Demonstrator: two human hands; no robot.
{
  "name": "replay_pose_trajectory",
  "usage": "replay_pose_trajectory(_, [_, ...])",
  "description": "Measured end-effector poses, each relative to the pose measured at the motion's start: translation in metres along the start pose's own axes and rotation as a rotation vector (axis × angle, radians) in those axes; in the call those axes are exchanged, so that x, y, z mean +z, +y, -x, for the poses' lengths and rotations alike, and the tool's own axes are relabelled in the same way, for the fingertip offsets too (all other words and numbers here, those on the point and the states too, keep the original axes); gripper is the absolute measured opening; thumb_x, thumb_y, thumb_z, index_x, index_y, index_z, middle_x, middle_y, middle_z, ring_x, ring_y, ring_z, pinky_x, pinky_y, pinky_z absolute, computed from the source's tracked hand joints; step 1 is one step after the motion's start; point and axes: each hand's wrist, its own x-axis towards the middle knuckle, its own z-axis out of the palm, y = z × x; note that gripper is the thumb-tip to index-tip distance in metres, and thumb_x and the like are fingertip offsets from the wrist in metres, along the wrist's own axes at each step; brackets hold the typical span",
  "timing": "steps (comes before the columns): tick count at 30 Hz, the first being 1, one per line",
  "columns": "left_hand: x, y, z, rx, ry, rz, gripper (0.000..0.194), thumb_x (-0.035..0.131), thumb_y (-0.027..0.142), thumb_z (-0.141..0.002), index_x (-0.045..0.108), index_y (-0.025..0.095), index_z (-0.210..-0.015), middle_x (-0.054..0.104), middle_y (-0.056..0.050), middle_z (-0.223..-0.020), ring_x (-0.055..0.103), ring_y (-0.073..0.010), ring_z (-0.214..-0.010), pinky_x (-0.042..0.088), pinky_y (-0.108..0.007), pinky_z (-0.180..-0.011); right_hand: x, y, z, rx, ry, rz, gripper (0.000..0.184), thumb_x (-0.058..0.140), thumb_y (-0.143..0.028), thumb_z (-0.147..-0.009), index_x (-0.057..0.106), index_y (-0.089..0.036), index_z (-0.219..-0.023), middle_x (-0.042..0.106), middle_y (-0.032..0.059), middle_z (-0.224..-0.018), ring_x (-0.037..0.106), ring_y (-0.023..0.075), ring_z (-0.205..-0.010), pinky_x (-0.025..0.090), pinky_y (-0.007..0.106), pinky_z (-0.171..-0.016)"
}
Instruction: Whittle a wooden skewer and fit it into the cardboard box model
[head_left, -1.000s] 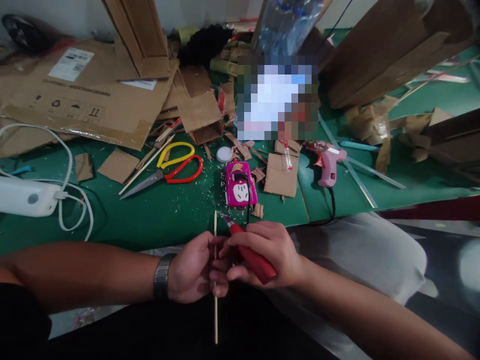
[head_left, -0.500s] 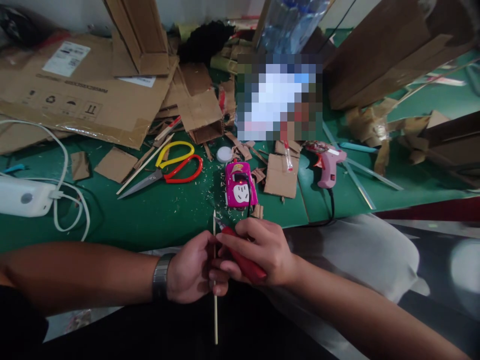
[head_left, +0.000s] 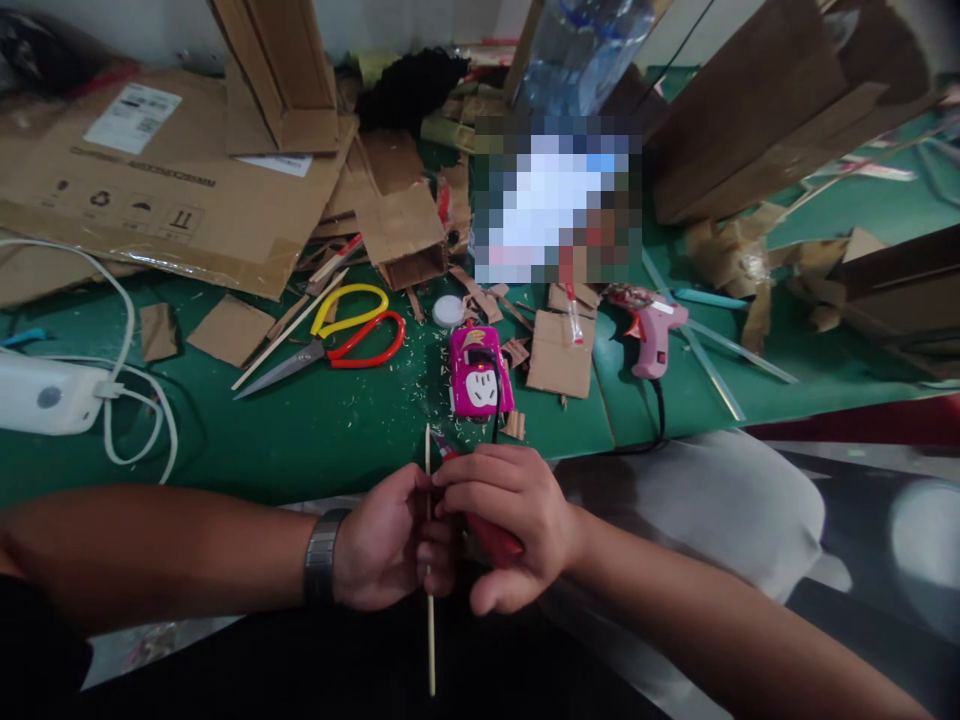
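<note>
My left hand [head_left: 390, 540] is closed around a thin wooden stick [head_left: 431, 640], which stands nearly in line with my view, its tip just past my fingers. A red-handled knife [head_left: 495, 540] is in the grip of my right hand [head_left: 525, 515], its narrow blade pointing up and left close beside the stick's tip. Whether the blade touches the wood I cannot tell. My right thumb sticks out, away from the handle. Beyond both hands, a magenta power socket box [head_left: 480, 372] with a black cord lies among pale wood shavings.
Scissors [head_left: 330, 345] with yellow and red handles lie left of the box. A pink glue gun [head_left: 652, 330] and clear glue sticks [head_left: 712, 370] are to the right. Cardboard [head_left: 172, 190] and scraps cover the back of the green table [head_left: 247, 450]. A white power strip [head_left: 49, 395] sits far left.
My right hand has shifted slightly left with the knife, bringing the blade nearer the stick's tip. Its thumb has moved off toward me. My left hand keeps its hold on the stick.
</note>
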Motion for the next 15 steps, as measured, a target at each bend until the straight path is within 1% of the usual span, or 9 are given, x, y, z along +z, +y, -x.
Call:
replay_pose_trajectory(2, [0.0027, 0.0013, 0.0012, 0.000, 0.018, -0.013, 0.044, 0.024, 0.040, -0.094, 0.045, 0.019, -0.062, 0.027, 0.005, -0.057, 0.027, -0.0095, -0.044, 0.035, -0.021, -0.040, 0.0005, -0.0002, -0.0005, -0.001, 0.006, -0.003, 0.056, 0.035, -0.064, -0.100, 0.064, -0.016, -0.096, 0.074, 0.0100, -0.098, 0.069, 0.0180, -0.081, 0.053, 0.032, -0.066])
replay_pose_trajectory(4, [0.0054, 0.0023, 0.0024, -0.004, 0.033, -0.018, 0.047, 0.021, 0.039, -0.096, 0.045, 0.019, -0.061, 0.027, 0.005, -0.056, 0.026, -0.0093, -0.043, 0.035, -0.021, -0.039, 0.0013, -0.0002, -0.0012, -0.006, 0.005, -0.007, 0.053, 0.031, -0.058, -0.102, 0.064, -0.016, -0.096, 0.074, 0.0102, -0.098, 0.069, 0.0180, -0.081, 0.054, 0.032, -0.067])
replay_pose_trajectory(7, [0.0077, 0.0028, 0.0031, -0.012, 0.038, -0.023, 0.048, 0.019, 0.038, -0.096, 0.042, 0.019, -0.059, 0.026, 0.004, -0.056, 0.026, -0.0095, -0.043, 0.035, -0.021, -0.040, 0.0031, 0.0000, -0.0027, -0.013, -0.002, -0.025, 0.044, 0.033, -0.048, -0.101, 0.064, -0.017, -0.095, 0.074, 0.0096, -0.096, 0.067, 0.0178, -0.078, 0.054, 0.032, -0.065])
replay_pose_trajectory(11, [0.0063, 0.0008, 0.0024, 0.025, 0.049, -0.041, 0.045, 0.022, 0.039, -0.097, 0.043, 0.019, -0.062, 0.030, 0.004, -0.056, 0.026, -0.0096, -0.044, 0.033, -0.021, -0.041, 0.0065, -0.0001, -0.0041, 0.004, 0.014, -0.055, 0.030, 0.039, -0.036, -0.095, 0.063, -0.018, -0.093, 0.073, 0.0091, -0.094, 0.066, 0.0180, -0.077, 0.053, 0.032, -0.066])
replay_pose_trajectory(15, [0.0033, -0.0023, 0.0009, 0.053, 0.052, -0.078, 0.044, 0.023, 0.041, -0.097, 0.043, 0.020, -0.064, 0.033, 0.003, -0.057, 0.025, -0.0098, -0.045, 0.031, -0.021, -0.042, 0.0096, -0.0012, -0.0039, 0.020, -0.009, -0.018, 0.026, 0.041, -0.033, -0.090, 0.061, -0.019, -0.089, 0.073, 0.0085, -0.092, 0.063, 0.0173, -0.072, 0.052, 0.032, -0.063])
